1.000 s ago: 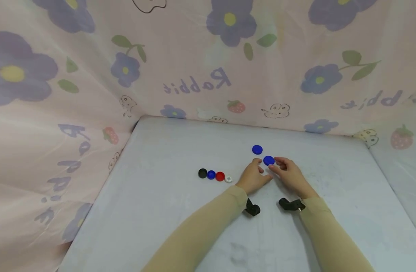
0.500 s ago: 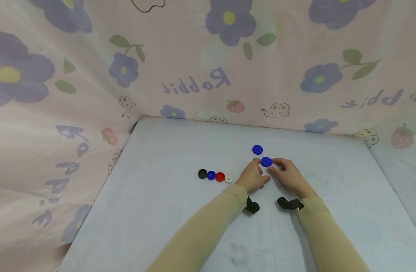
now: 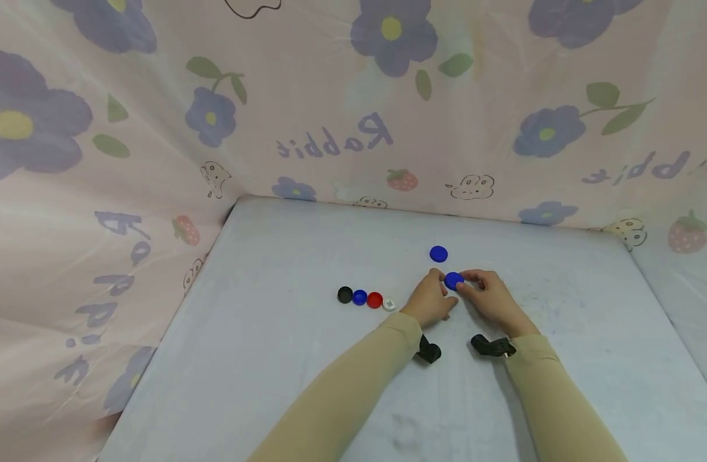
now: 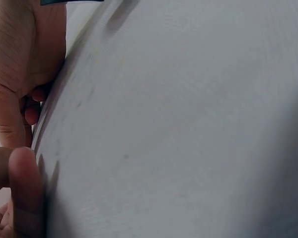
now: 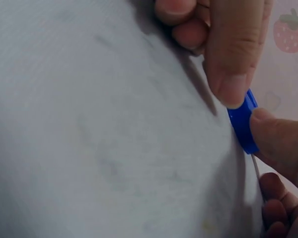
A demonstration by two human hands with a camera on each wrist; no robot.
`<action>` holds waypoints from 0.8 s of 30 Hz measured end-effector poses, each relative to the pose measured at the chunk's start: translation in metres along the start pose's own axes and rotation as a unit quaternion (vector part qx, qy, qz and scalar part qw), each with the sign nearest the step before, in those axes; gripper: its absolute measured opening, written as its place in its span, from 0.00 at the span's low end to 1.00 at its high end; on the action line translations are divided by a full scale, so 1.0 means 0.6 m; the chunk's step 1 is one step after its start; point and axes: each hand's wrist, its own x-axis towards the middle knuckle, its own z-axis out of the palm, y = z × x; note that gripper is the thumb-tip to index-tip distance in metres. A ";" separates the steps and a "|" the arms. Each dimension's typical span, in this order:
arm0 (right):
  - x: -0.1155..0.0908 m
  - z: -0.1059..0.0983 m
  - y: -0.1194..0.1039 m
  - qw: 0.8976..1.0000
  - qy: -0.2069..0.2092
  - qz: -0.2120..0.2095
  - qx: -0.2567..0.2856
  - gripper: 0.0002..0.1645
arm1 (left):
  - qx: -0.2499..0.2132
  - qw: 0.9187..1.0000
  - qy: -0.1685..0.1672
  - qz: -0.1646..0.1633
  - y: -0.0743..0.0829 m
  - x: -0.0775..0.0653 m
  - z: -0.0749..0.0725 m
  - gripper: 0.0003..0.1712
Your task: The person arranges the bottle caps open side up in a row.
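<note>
A blue bottle cap (image 3: 454,281) is between the two hands on the white table; the right wrist view shows its ridged side. My right hand (image 3: 492,298) pinches it, thumb on its near edge and index finger at its far right. From the left, my left hand (image 3: 428,300) touches its edge with a fingertip, while the thumb stands apart from it. Another blue cap (image 3: 438,254) lies flat just beyond. To the left runs a row of a black cap (image 3: 344,295), a hollow blue cap (image 3: 360,297), a red cap (image 3: 374,300) and a small white piece (image 3: 389,305).
The white tabletop (image 3: 261,359) reaches back to a hanging pink flowered cloth (image 3: 330,96), which also encloses both sides. Black wrist mounts (image 3: 492,346) stick out under both forearms, just above the table.
The blue cap between the hands has shifted left and slightly nearer, up to the left fingertips. My right thumb has come onto its near edge. The other caps stay put.
</note>
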 end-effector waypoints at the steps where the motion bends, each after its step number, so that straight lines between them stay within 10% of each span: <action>1: 0.000 0.000 0.000 1.000 -0.001 -0.003 0.003 0.25 | -0.001 1.000 0.000 -0.001 0.000 0.000 0.000 0.29; 19: -0.021 -0.005 -0.008 0.999 -0.019 0.029 0.010 0.27 | -0.014 0.999 0.043 0.028 -0.009 0.006 0.011 0.22; 24: -0.025 -0.003 -0.007 1.000 -0.001 0.026 -0.001 0.29 | 0.044 0.994 0.082 0.065 -0.009 0.001 0.012 0.22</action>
